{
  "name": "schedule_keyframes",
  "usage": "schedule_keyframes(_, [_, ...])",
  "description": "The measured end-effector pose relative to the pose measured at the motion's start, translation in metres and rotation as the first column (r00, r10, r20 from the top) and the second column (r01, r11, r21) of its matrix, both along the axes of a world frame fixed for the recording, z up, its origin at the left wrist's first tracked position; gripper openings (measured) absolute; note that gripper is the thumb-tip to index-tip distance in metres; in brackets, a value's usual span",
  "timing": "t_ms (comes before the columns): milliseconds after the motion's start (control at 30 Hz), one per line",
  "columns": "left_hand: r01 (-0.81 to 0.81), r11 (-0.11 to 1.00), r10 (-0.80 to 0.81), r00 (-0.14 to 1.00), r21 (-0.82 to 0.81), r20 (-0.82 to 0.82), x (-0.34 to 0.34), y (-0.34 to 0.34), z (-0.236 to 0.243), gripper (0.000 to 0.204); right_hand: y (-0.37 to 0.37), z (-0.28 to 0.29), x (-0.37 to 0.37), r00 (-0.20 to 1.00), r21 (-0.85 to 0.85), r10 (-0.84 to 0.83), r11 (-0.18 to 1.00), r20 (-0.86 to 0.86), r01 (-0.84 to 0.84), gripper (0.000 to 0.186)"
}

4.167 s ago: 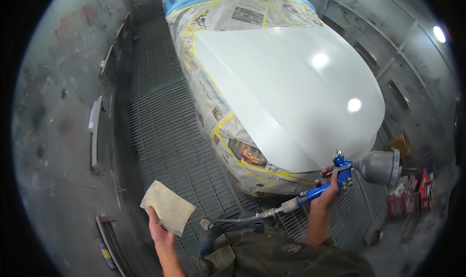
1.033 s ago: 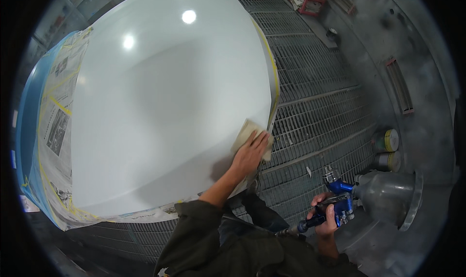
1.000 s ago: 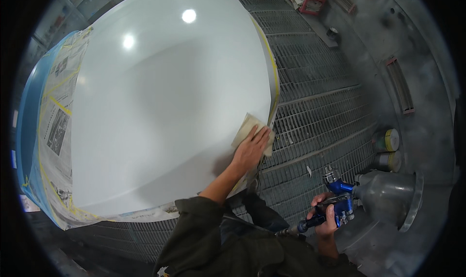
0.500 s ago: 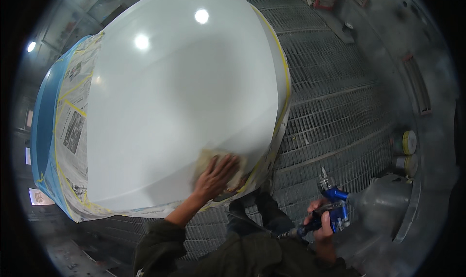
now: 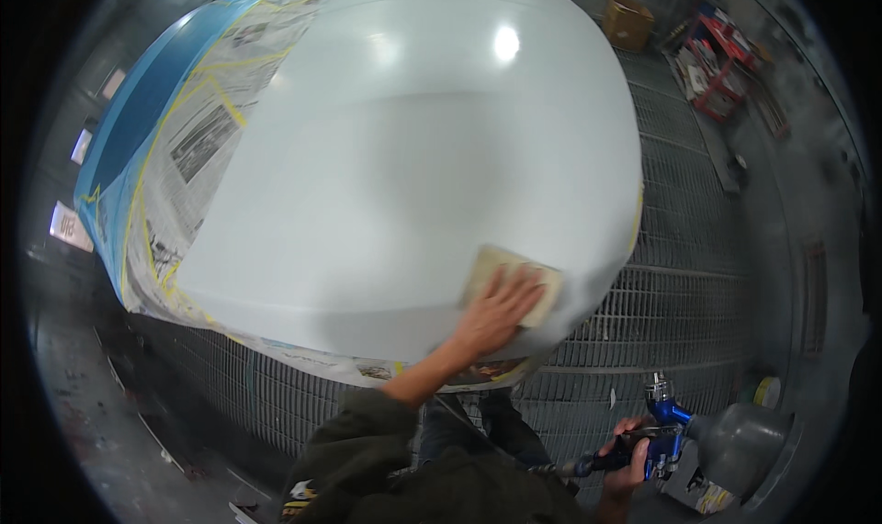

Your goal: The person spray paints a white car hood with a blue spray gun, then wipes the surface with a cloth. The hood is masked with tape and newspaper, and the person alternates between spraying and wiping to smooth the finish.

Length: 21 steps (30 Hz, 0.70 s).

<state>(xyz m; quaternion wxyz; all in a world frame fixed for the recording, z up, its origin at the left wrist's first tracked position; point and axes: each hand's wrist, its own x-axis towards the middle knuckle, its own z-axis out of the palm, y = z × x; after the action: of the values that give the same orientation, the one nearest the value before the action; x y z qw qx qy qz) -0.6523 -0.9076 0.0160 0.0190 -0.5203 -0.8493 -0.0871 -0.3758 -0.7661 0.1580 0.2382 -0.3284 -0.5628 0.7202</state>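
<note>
A glossy pale white, rounded panel [image 5: 441,202], like a car hood, fills the middle of the view. My left hand [image 5: 496,316] lies flat on a folded tan cloth [image 5: 549,292], fingers stretched out, pressing it to the panel near its lower right corner. At the lower right, my right hand [image 5: 632,471] wraps round the handle of a blue spray gun [image 5: 668,417]. The gun has a large dark grey cup [image 5: 744,446] on its right side and a hose at the handle. It is held away from the panel, nozzle upward.
Newspaper [image 5: 207,147] with yellow tape borders the panel's left side, beside blue masking [image 5: 138,161]. Grated floor [image 5: 684,317] surrounds it. A cardboard box [image 5: 628,23] and a red rack [image 5: 721,88] stand at the far right; a round can [image 5: 766,393] sits near the cup.
My left hand and the cloth have slid to the right across the panel. The view has shifted, bringing the box and red rack further in. My right hand keeps hold of the spray gun.
</note>
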Motion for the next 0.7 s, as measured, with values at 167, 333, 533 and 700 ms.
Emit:
schedule_keyframes(167, [-0.58, 0.814, 0.579, 0.813, 0.01, 0.058, -0.034, -0.258, -0.012, 0.07, -0.023, 0.012, -0.04, 0.986, 0.045, 0.164, 0.985, 0.011, -0.165, 0.043])
schedule_keyframes(333, [-0.919, 0.373, 0.914, 0.388, 0.128, 0.12, -0.079, -0.411, -0.006, 0.051, -0.049, 0.012, -0.068, 0.963, 0.054, 0.265, 0.962, 0.039, -0.267, 0.05])
schedule_keyframes(533, [-0.513, 0.842, 0.43, 0.826, 0.168, 0.365, -0.065, -0.165, 0.006, 0.066, -0.081, 0.022, -0.088, 0.982, 0.065, 0.19, 0.979, 0.017, -0.191, 0.055])
schedule_keyframes(700, [-0.391, 0.761, -0.037, 0.77, 0.517, 0.637, -0.003, 0.038, -0.022, 0.05, -0.084, 0.005, -0.068, 0.981, 0.014, 0.193, 0.981, 0.013, -0.193, 0.068])
